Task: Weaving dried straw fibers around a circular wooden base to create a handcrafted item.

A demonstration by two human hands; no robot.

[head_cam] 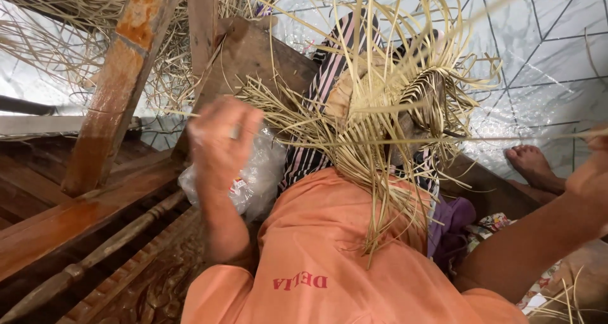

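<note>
A half-woven piece of pale straw strips (pixel 386 118) rests on my lap, with loose strip ends sticking out in every direction. My left hand (pixel 218 140) is raised and blurred at the left of the weave, fingers curled, close to several loose strips. My right hand (pixel 592 172) reaches out to the far right edge of the view and pinches one long thin strip (pixel 506 137) that runs taut from the weave. I wear an orange shirt (pixel 329 260) and striped cloth (pixel 323 89) over my legs.
A crumpled clear plastic bag (pixel 253 175) lies beside my left arm. Carved wooden furniture (pixel 95 203) and slanted wooden beams (pixel 120 77) fill the left. More loose straw (pixel 57 20) is piled at the top left. A bare foot (pixel 532 165) rests on the grey tiled floor (pixel 551 51).
</note>
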